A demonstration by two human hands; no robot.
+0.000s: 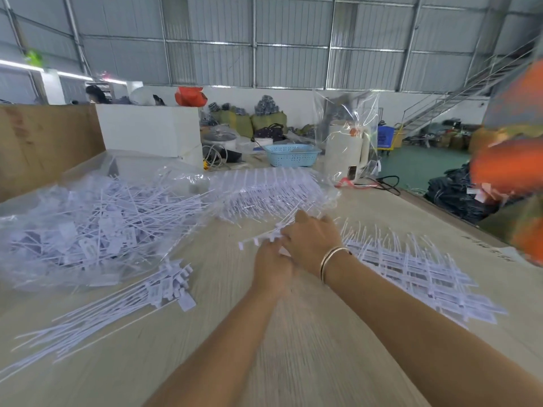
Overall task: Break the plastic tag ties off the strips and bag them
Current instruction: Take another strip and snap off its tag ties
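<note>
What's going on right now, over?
Both hands, left and right, grip one strip. Loose ties unbagged beside bag. Nothing blocking.

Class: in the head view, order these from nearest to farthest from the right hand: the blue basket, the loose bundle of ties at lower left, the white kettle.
From the right hand:
1. Loose bundle of ties, lower left.
2. White kettle, far side, right of centre.
3. Blue basket, far side, centre; close to the kettle's distance, hard to separate.

White all round me — the loose white plastic tag ties (117, 301), the white strips of joined ties (417, 271), more inside the clear plastic bag (97, 227). My pale wood-grain table (293, 348) is beige; a gold bangle (330, 262) rings my wrist — beyond, a light blue lattice-patterned basket (291, 154).
</note>
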